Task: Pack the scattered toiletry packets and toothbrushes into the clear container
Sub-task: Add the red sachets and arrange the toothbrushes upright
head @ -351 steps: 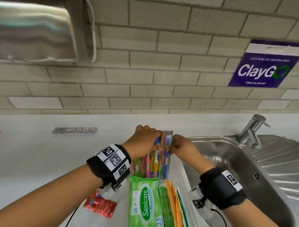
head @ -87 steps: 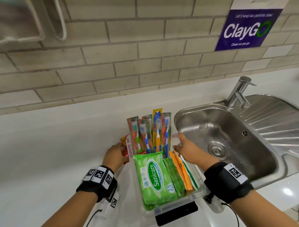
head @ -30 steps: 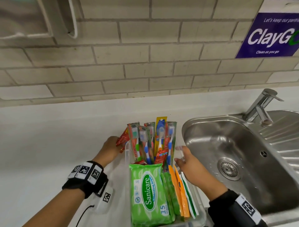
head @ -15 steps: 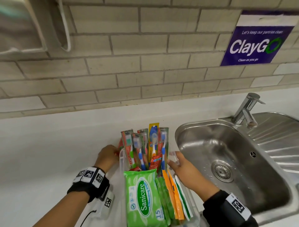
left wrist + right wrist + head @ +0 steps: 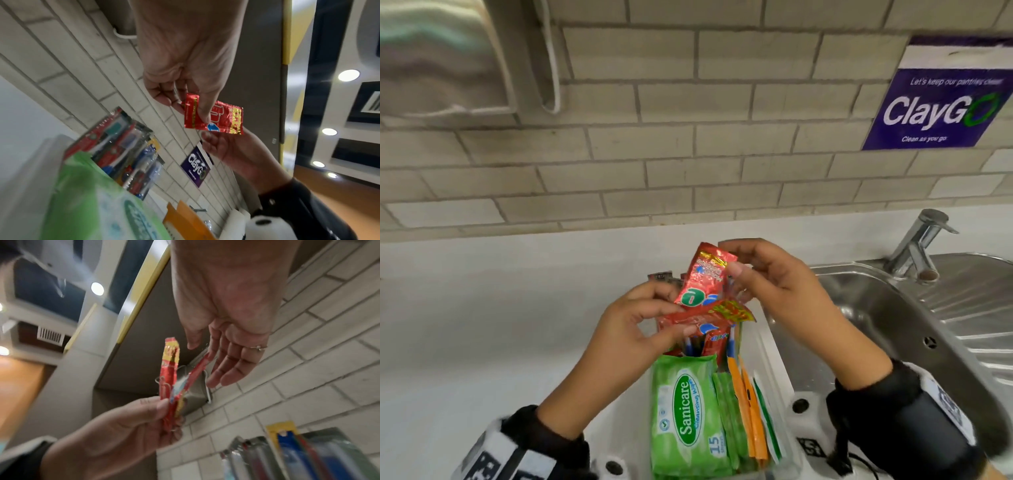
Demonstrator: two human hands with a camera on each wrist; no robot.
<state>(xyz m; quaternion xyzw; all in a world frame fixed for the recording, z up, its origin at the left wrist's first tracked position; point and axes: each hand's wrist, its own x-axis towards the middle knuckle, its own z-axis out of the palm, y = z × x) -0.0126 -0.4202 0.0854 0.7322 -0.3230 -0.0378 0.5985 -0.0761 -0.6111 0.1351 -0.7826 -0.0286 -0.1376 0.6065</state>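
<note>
My left hand pinched a red packet just above the clear container, where the toothbrushes and green wipes sat. My right hand was close by and touched a second red packet that stood up over the first. I could not tell if that hand was gripping it.

Toothbrushes mostly hidden behind sachets (container near end cropped).
</note>
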